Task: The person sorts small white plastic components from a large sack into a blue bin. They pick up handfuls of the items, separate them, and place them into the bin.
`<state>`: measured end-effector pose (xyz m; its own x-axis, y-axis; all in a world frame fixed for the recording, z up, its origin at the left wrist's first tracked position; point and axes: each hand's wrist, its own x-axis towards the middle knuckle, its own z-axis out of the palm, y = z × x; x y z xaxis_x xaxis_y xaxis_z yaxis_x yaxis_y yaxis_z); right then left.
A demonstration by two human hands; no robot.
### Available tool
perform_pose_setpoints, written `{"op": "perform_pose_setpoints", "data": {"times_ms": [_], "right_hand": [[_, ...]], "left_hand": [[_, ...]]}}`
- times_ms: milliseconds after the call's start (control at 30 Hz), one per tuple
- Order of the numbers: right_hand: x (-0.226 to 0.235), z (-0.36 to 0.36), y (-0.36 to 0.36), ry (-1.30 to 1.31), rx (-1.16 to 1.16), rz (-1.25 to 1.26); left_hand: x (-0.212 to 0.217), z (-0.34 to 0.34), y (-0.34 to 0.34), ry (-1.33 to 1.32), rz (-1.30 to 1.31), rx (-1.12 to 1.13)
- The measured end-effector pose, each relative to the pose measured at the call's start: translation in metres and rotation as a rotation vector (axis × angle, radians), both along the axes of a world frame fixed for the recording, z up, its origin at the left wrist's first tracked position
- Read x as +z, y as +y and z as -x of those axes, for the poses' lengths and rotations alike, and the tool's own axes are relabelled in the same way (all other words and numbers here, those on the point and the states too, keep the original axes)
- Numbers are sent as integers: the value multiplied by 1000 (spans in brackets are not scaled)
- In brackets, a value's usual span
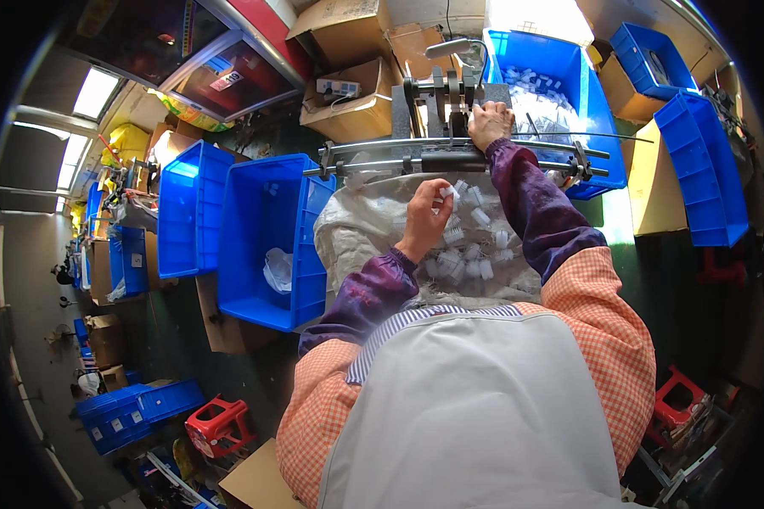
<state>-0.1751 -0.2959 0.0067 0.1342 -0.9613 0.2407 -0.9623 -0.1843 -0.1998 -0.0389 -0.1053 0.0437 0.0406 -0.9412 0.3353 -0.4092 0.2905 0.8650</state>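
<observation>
My left hand (426,219) is raised over the cloth, thumb and fingers pinching a small white plastic piece (451,194). Under and beside it, several similar clear-white plastic pieces (452,263) lie heaped on a grey cloth (361,225) in front of me. My right hand (490,125) reaches farther forward to a bench machine (450,97) with dark wheels and metal rods. Its fingers curl down at the machine's right side, and what they grip is hidden. A dark roller (452,161) runs crosswise between the cloth and the machine.
Beyond my right hand stands a blue bin (592,102) full of white pieces; a thin rod (607,136) sticks out toward it. To my left is a deep blue bin (293,246) with a plastic bag inside. Cardboard boxes (348,97) and a red stool (221,424) stand around.
</observation>
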Motion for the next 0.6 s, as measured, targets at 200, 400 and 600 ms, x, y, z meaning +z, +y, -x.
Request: {"op": "perform_pose_setpoints", "data": {"times_ms": [200,400,600], "right_hand": [[-7,46,-16,-114,-4,-77],[21,73,-30,154,-32,-123],[37,103,-2,-117,-43,24]], "left_hand": [[4,2,-8,16,60,29],[11,12,-11,67,-41,23],[15,22,-22,93,-67,-10]]}}
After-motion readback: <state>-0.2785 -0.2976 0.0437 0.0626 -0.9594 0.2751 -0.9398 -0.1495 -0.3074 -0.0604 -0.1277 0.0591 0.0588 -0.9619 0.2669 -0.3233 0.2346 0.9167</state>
